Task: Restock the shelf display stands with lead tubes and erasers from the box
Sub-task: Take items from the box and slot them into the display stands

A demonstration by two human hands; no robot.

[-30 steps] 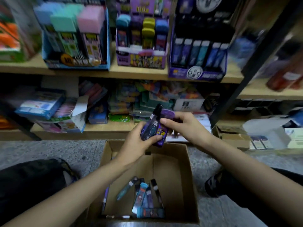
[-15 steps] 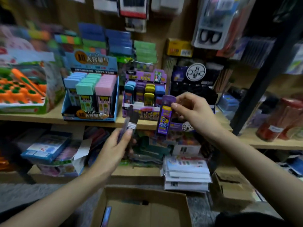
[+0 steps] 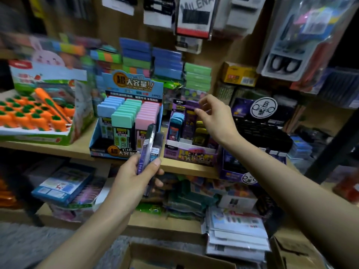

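Head view: the right hand (image 3: 212, 118) is pinching a purple pack (image 3: 191, 105), probably an eraser, at the top of the purple stand (image 3: 189, 155). The left hand (image 3: 134, 179) is gripping lead tubes (image 3: 150, 144). This looks like the stocking step. Next, the pack needs pushing straight down its slot.

The middle stand (image 3: 191, 154) sat on the shelf (image 3: 81, 150). Just left of it stood the eraser stand (image 3: 124, 133), and further left the carrot tray (image 3: 35, 121). Just right of it stood another stand (image 3: 262, 133). The right hand (image 3: 215, 117) was over the middle stand's back, pinching a lead tube (image 3: 191, 109) upright above its middle column. The left hand (image 3: 134, 179) was in front of the middle stand and somewhat left, holding a bundle of tubes (image 3: 149, 148) upright. Below the middle stand, on the lower shelf, lay a stack of packets (image 3: 237, 235). The box (image 3: 174, 257) sat lowest, nearest the person. Cards (image 3: 194, 18) hung on the wall above and behind it.
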